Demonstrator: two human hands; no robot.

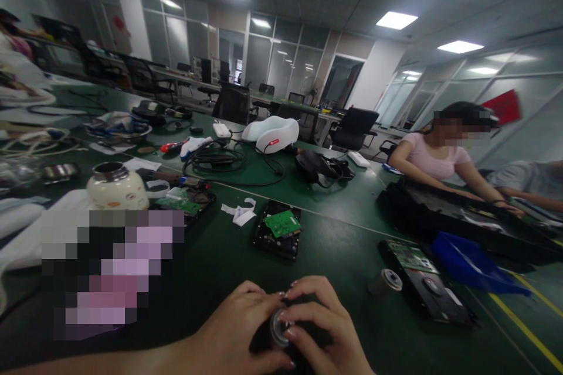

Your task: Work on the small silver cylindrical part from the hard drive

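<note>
Green counter (338, 258) below, the left hand (229, 322) curls its fingers around a metal cylinder (275, 331) just nearer than the black drive (285, 248); the right hand (328, 316) pinches its top, a hold seemingly calling for steady bracing.

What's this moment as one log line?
left hand: around small round part; right hand: fingertips on it; ahead: green board atop black drive

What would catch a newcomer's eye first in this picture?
Probably the two bare hands at the bottom centre, left and right, closed around a small round metallic part. Just beyond them, a bright green circuit board stands out on a black hard drive. Farther back on the green table, a pale neck pillow with a red tag looks out of place among the cables and electronics.
</note>
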